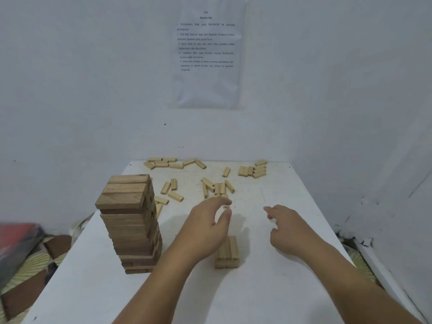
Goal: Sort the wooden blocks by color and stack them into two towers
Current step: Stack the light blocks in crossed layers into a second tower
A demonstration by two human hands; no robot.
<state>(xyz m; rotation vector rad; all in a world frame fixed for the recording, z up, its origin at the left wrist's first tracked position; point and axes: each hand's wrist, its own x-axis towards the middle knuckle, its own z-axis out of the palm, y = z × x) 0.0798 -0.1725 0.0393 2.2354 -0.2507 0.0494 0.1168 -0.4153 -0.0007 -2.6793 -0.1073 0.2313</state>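
Observation:
A tall tower of dark brown blocks [132, 220] stands on the left of the white table [268, 288]. A low stack of light blocks [228, 252] sits near the middle, partly hidden behind my left wrist. My left hand [208, 228] hovers above and beyond that stack, its thumb and fingers apart and holding nothing. My right hand [286, 224] reaches forward to the right of the stack with loosely curled, empty fingers. Several loose light blocks [216, 187] lie scattered just beyond my left fingertips.
More light blocks lie along the table's far edge at the left [174, 163] and right [253, 170]. A printed sheet [207, 57] hangs on the wall. Patterned fabric and a red item [17, 237] lie on the floor to the left.

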